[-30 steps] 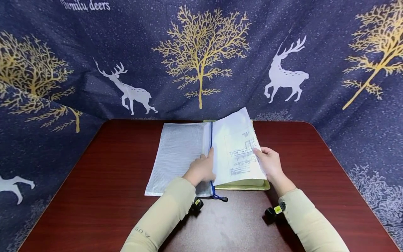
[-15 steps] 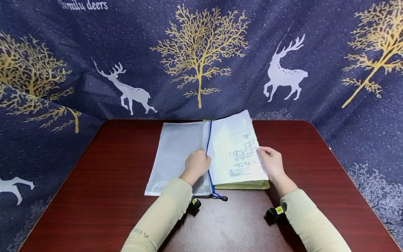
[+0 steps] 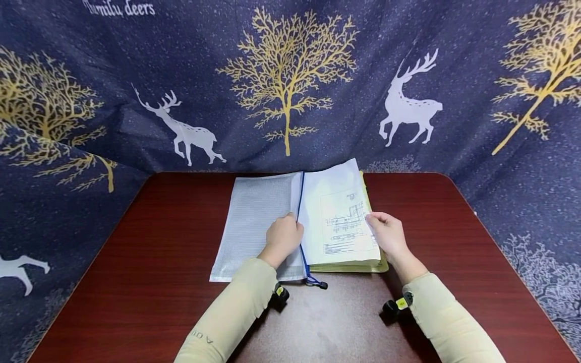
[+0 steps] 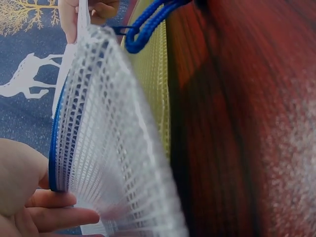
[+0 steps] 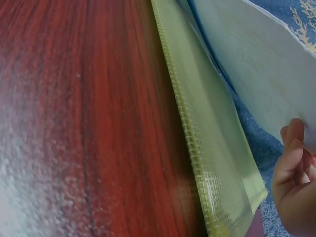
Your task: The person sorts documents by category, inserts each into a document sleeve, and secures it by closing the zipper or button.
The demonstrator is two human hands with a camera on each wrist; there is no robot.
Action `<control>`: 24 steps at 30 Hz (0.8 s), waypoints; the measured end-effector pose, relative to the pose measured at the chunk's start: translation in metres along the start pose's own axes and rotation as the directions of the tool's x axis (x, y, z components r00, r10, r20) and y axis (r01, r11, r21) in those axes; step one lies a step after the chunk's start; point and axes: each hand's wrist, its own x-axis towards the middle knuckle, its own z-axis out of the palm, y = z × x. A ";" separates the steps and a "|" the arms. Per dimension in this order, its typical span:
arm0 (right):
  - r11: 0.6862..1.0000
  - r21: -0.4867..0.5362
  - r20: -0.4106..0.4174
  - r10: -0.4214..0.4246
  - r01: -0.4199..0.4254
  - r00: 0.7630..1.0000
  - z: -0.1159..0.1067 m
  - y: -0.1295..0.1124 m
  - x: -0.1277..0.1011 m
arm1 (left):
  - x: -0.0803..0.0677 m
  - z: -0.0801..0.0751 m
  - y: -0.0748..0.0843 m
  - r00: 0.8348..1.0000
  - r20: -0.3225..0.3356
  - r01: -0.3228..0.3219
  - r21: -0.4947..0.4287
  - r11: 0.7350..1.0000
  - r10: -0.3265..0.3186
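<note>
Left hand (image 3: pixel 283 239) grips white mesh pouch (image 3: pixel 254 222) at its blue zipper edge. Right hand (image 3: pixel 386 234) pinches paper's (image 3: pixel 336 217) right edge above yellow pouch (image 3: pixel 383 266). Bare table (image 3: pixel 454 262) right and near.

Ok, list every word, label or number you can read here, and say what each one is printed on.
"...milu deers": white script on the blue backdrop cloth, top left, its first letters cut off at the frame edge.
"A O U": letters on the left sleeve, partly hidden.
Diagram and lines of print on the paper sheet: too small to read.
Yellow tags on the wrist cameras: unreadable.
</note>
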 end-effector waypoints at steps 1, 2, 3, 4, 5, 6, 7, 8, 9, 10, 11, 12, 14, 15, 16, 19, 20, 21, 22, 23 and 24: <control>1.000 -0.002 -0.001 -0.003 0.003 1.000 0.001 0.000 0.000 | 0.000 0.000 0.000 1.000 0.003 -0.001 -0.003 1.000 0.001; 1.000 0.001 0.000 -0.007 0.007 1.000 0.001 0.000 0.000 | 0.000 0.000 0.000 1.000 0.003 -0.002 -0.005 1.000 0.002; 1.000 0.007 0.003 -0.014 0.014 1.000 0.002 0.000 -0.001 | 0.000 0.000 0.000 1.000 0.003 -0.004 -0.007 1.000 0.004; 1.000 0.010 0.006 -0.019 0.019 1.000 0.002 0.000 -0.001 | 0.000 0.000 0.000 1.000 0.002 -0.006 -0.009 1.000 0.006; 1.000 0.013 0.010 -0.024 0.024 1.000 0.003 0.000 -0.001 | -0.001 0.000 0.000 1.000 0.003 -0.008 -0.009 1.000 0.008; 0.999 0.013 0.013 -0.031 0.031 0.999 0.003 0.001 -0.001 | -0.001 0.000 0.000 1.000 0.004 -0.012 -0.009 1.000 0.012; 0.999 0.011 0.017 -0.036 0.036 0.999 0.004 0.001 -0.002 | -0.001 0.000 0.000 1.000 0.005 -0.014 -0.006 1.000 0.014; 0.999 0.009 0.023 -0.039 0.039 0.999 0.004 0.001 -0.002 | -0.001 0.000 0.000 1.000 0.006 -0.017 -0.004 1.000 0.017; 0.999 0.005 0.028 -0.043 0.043 0.999 0.004 0.001 -0.002 | -0.002 0.000 0.000 1.000 0.008 -0.020 -0.002 1.000 0.020; 0.999 -0.006 0.031 -0.047 0.047 0.998 0.003 0.001 -0.002 | -0.002 0.000 -0.001 1.000 0.011 -0.021 -0.004 1.000 0.021; 0.999 -0.011 0.034 -0.051 0.051 0.998 0.003 0.001 -0.003 | -0.002 0.000 -0.001 1.000 0.012 -0.022 -0.004 1.000 0.022; 0.998 -0.017 0.039 -0.054 0.055 0.998 0.002 0.000 -0.003 | -0.002 0.000 -0.001 1.000 0.008 -0.021 -0.002 1.000 0.021; 0.997 -0.029 0.059 -0.063 0.065 0.996 -0.002 0.000 -0.003 | -0.002 0.000 -0.002 1.000 -0.001 -0.021 -0.001 1.000 0.021; 0.997 -0.034 0.068 -0.067 0.069 0.995 -0.003 -0.001 -0.004 | -0.001 0.000 -0.002 1.000 -0.006 -0.021 0.002 1.000 0.021; 0.997 -0.039 0.077 -0.070 0.074 0.995 -0.004 -0.001 -0.004 | -0.001 0.000 -0.002 1.000 -0.013 -0.022 0.003 1.000 0.022; 0.996 -0.037 0.096 -0.073 0.077 0.993 -0.006 -0.001 -0.004 | -0.001 0.000 -0.004 0.999 -0.025 -0.030 0.007 1.000 0.030; 0.996 -0.038 0.094 -0.075 0.078 0.993 -0.005 -0.001 -0.004 | -0.001 0.001 -0.004 0.999 -0.026 -0.031 0.006 0.999 0.031; 0.997 -0.032 0.095 -0.072 0.076 0.993 -0.004 0.000 -0.005 | -0.001 0.001 -0.004 0.999 -0.024 -0.032 0.003 0.999 0.032; 0.997 -0.027 0.095 -0.071 0.074 0.993 -0.003 0.000 -0.005 | 0.000 0.001 -0.004 0.999 -0.022 -0.031 0.001 1.000 0.031; 0.997 -0.021 0.094 -0.069 0.071 0.993 -0.002 0.001 -0.005 | 0.000 0.001 -0.003 1.000 -0.017 -0.027 -0.001 1.000 0.027; 0.997 -0.017 0.093 -0.068 0.070 0.993 -0.001 0.001 -0.005 | 0.000 0.001 -0.003 1.000 -0.014 -0.022 -0.001 1.000 0.022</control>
